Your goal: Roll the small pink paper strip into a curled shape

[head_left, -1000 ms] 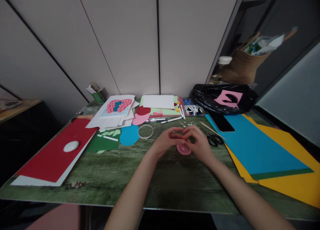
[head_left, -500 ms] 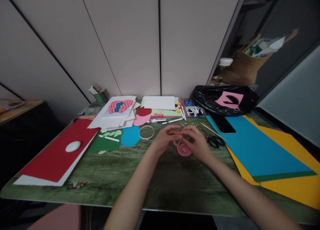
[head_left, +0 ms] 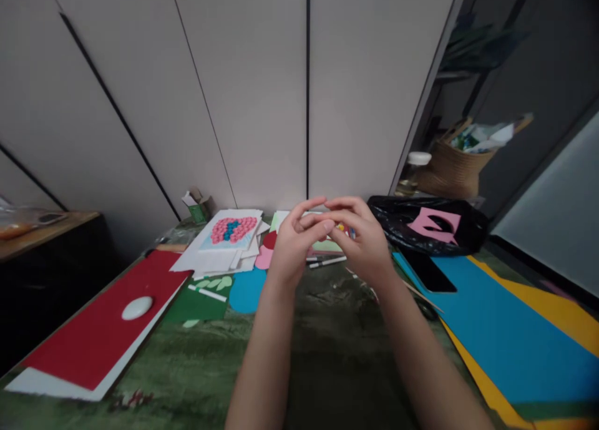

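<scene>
Both hands [head_left: 327,239] fingertip-to-fingertip above flat blue paper [head_left: 486,317].

You have two hands, left [head_left: 292,246] and right [head_left: 362,243], raised together, one red sheet [head_left: 98,317] far left, one blue sheet [head_left: 496,317] right, one basket [head_left: 452,168] beyond.

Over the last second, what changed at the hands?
Both hands rose off the green table, fingertips together: left hand, right hand. They now sit high in view, in front of the paper pile. What they pinch is too small to tell. The pink paper disc that lay under them is out of sight. The red card sheet and blue sheet stayed put.
</scene>
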`<state>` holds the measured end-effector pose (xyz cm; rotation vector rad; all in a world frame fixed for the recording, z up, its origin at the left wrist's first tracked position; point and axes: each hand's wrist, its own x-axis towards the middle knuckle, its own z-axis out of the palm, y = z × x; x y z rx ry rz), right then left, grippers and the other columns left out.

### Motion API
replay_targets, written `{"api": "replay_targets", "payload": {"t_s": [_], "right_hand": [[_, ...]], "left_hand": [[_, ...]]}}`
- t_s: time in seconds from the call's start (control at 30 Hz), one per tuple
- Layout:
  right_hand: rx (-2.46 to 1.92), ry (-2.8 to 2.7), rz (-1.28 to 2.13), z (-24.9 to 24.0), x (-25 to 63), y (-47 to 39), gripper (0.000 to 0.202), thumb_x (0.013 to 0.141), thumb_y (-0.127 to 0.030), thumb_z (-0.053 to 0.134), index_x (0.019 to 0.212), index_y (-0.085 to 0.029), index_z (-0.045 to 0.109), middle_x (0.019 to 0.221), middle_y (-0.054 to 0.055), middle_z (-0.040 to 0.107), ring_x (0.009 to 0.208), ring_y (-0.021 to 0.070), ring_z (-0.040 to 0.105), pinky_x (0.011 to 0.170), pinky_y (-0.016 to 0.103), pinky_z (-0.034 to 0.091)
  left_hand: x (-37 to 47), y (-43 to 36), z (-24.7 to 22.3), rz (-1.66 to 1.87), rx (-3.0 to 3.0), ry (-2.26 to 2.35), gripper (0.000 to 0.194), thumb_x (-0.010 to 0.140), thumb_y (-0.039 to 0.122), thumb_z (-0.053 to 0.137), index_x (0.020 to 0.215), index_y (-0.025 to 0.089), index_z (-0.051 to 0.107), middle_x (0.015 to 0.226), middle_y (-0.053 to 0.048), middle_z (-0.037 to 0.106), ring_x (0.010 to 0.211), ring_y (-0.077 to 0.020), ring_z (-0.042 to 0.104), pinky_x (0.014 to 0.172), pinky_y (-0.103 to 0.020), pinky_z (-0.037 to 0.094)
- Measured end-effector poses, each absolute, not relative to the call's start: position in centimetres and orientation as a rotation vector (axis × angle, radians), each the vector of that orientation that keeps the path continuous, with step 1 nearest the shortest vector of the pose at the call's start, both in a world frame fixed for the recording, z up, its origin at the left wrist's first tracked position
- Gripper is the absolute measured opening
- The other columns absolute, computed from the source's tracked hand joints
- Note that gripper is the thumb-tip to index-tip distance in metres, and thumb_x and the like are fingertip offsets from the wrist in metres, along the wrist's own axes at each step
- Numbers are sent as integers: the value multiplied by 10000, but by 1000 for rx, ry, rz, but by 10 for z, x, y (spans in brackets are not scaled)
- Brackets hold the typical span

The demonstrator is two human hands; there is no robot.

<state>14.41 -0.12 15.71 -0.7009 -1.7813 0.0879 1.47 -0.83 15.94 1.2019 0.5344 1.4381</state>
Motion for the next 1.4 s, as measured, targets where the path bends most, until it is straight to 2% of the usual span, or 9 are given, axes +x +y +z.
{"api": "replay_targets", "payload": {"t_s": [0.1,0.3,0.43,0.7,0.87,1.07,1.4], "right_hand": [[-737,-1649,40,157,144,3,165,784,-116,610,842,-255,680,947,35,582,926,184,560,794,364,476],[-768,-1662,18,159,163,3,109,728,-148,668,702,-228,600,890,32,571,874,195,566,772,381,455],[-767,-1738,47,161,173,-2,182,693,-100,660,660,-222,530,879,21,561,864,190,560,761,365,444],[-779,-1739,10,159,172,-2,193,687,-83,628,654,-226,503,871,13,544,857,183,550,758,358,435],[-781,-1741,-27,160,172,-3,169,711,-96,626,675,-228,527,858,15,542,860,184,550,759,361,442],[-790,-1794,-23,164,178,-7,108,744,-140,634,766,-246,628,896,22,581,901,194,569,797,379,460],[-798,-1866,-110,164,183,-10,120,785,-190,650,874,-264,680,946,39,591,922,199,557,801,385,468]], "left_hand": [[20,-7,159,1398,1197,520,393,700,209,726,1068,182,590,863,-47,685,795,-144,624,741,-274,470],[21,-5,155,1264,1265,601,439,661,194,757,1068,188,591,853,-44,681,801,-157,621,730,-284,476],[25,-4,152,1209,1268,552,411,677,187,747,1061,204,602,883,-37,682,811,-142,617,754,-280,477],[36,-5,149,1239,1155,511,400,652,196,757,1023,185,608,830,-34,659,723,-135,602,705,-290,461],[42,-5,148,1267,1020,466,400,630,170,758,997,170,598,820,-35,644,690,-117,573,639,-250,425],[41,-3,148,1271,972,448,407,646,161,742,1015,182,573,799,-10,626,712,-117,577,705,-262,418],[36,-1,146,1240,976,434,458,660,171,753,1069,201,550,822,-12,606,714,-106,567,690,-252,425]]}}
